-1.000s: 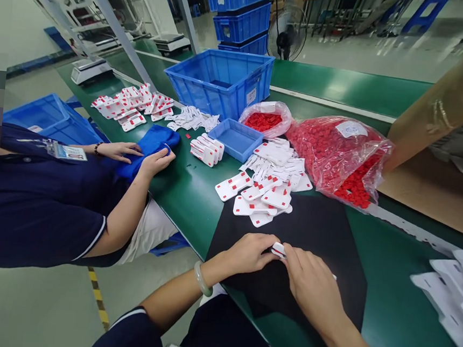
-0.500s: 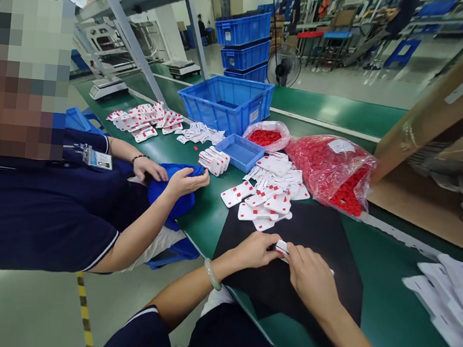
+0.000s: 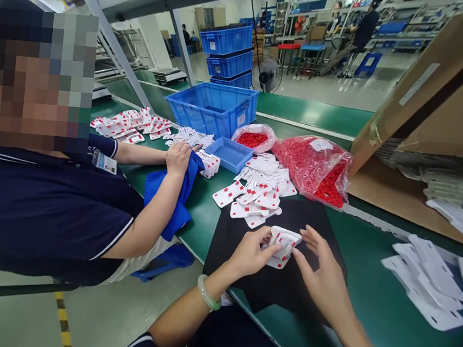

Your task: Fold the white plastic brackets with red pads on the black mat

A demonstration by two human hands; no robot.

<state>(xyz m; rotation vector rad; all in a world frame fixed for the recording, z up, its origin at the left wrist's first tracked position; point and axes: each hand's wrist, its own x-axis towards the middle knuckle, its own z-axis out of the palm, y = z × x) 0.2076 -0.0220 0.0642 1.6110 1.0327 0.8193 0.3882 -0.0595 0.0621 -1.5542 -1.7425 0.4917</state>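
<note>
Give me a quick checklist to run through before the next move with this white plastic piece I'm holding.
1. Left hand grips the white piece: ok.
2. Right hand on the piece: fingertips only, ok.
3. Piece over the black mat: ok.
4. Red inserts all seated in the piece: cannot tell.
5. Pile of finished pieces within reach: ok.
6. Co-worker's hand, on the blue cloth, apart from mine: ok.

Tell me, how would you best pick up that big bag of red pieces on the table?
Probably by the loose plastic at the top of the big bag of red pieces, coming from above. It lies slumped on the green table, soft and full; its sides likely offer no firm grip, and another small bag crowds its left.
</note>
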